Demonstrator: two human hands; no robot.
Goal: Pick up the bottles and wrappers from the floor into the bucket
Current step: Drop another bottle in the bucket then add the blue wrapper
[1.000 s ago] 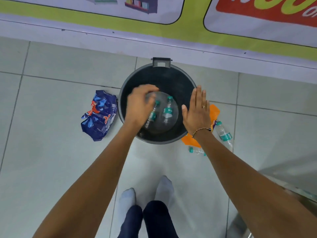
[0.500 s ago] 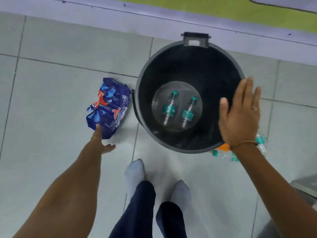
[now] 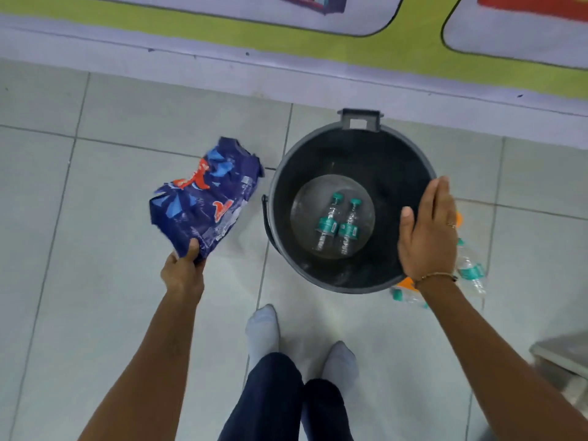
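A dark grey bucket (image 3: 394,157) stands on the tiled floor. Two clear bottles with teal caps (image 3: 337,222) lie side by side on its bottom. My left hand (image 3: 183,272) pinches the near corner of a crumpled blue wrapper (image 3: 203,198), left of the bucket. My right hand (image 3: 428,232) hovers flat and empty over the bucket's right rim, fingers together. Behind that hand, an orange wrapper (image 3: 405,284) peeks out on the floor, with one bottle (image 3: 471,272) to the right and another bottle (image 3: 405,296) by the bucket's base, both partly hidden.
A wall base with a green and white printed banner (image 3: 286,30) runs along the far side, just behind the bucket. My socked feet (image 3: 264,329) stand close in front of the bucket. A grey metal object's corner (image 3: 563,354) juts in at lower right.
My left hand left the bucket, went down to the left and closed on the blue wrapper's corner. The right hand stayed by the bucket's right rim.
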